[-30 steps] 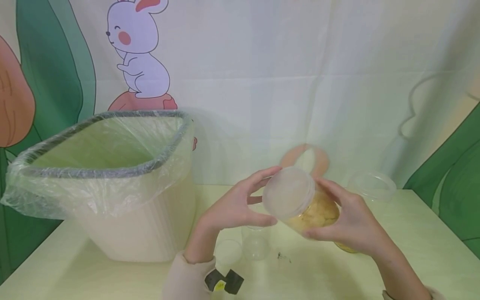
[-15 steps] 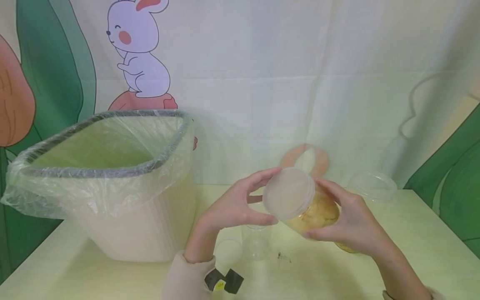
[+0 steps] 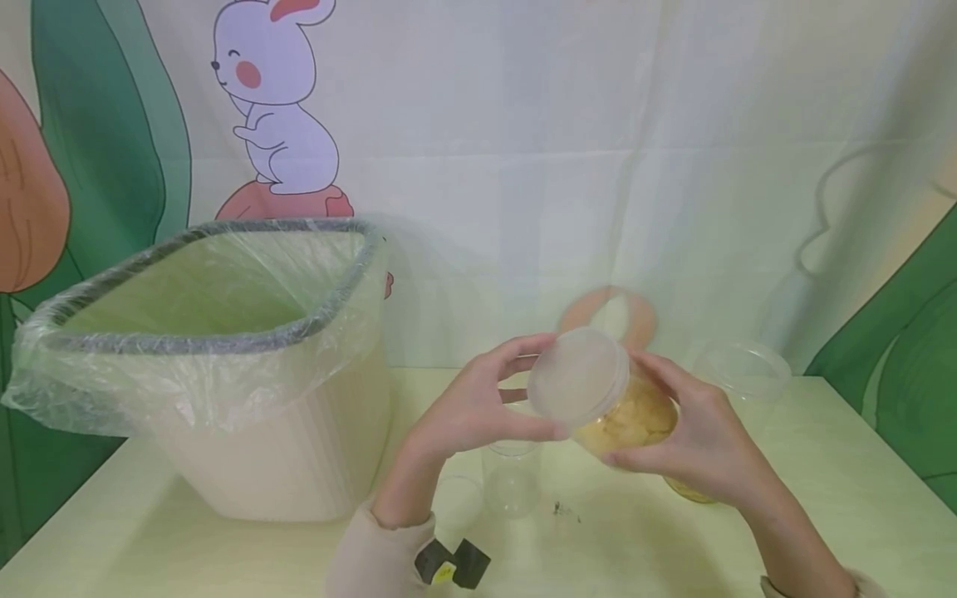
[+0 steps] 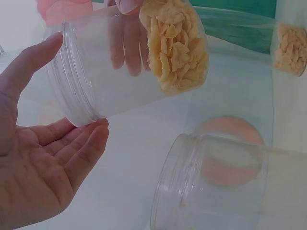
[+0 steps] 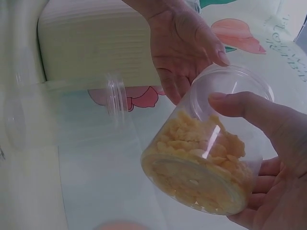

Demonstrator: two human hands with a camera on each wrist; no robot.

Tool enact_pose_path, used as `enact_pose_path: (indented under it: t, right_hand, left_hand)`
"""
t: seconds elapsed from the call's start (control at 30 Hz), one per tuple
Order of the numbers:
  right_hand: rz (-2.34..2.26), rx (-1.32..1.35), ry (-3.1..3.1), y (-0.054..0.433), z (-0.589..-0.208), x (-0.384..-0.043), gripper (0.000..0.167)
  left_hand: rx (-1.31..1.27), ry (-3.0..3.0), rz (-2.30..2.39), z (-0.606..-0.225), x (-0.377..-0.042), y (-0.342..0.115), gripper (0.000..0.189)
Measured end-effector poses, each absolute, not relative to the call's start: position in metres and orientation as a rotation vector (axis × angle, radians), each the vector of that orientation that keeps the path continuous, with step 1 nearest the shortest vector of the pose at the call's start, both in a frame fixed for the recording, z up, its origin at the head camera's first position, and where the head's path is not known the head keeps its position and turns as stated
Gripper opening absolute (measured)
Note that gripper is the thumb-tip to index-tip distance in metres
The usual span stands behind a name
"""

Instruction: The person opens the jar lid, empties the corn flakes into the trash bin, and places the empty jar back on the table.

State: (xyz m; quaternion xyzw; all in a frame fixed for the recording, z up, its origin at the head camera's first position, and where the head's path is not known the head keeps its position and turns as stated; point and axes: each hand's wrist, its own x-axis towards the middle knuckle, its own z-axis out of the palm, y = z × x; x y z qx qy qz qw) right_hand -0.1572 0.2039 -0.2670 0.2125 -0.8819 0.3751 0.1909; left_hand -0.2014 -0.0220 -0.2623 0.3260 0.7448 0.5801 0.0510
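Nearest: right hand [image 3: 684, 436], clasped round jar of yellow flakes [image 3: 631, 411], tilted, centre right of frame. Left hand [image 3: 471, 407], thumb and fingers gripping its lid [image 3: 577, 375], still on. Step, as judged: uncapping; next move calls for steady jar, lid turned or pulled. Beyond: clear jar [image 3: 512, 486], upright on bench [image 3: 620, 552], lower centre. Farther: lined bin [image 3: 292, 448], left.

From the head, I'm looking forward and down. Both wrist views are facing the same jar [image 5: 201, 148], closer.
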Motion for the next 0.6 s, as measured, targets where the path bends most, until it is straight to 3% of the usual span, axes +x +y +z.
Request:
enact_pose_path:
  t: [0.4,0.6]
  right_hand:
    - [0.989,0.527,-2.480,0.2028,-0.2684,-0.1583,0.090]
    - [0.990,0.521,-2.488,0.2031,-0.2673,-0.1565,0.090]
  left_hand:
    - [0.764,2.374,1.795,-0.2595,-0.1940,-0.0128,0.077]
    - [0.785,2.356,1.776,-0.2578,-0.1914,-0.0127,0.082]
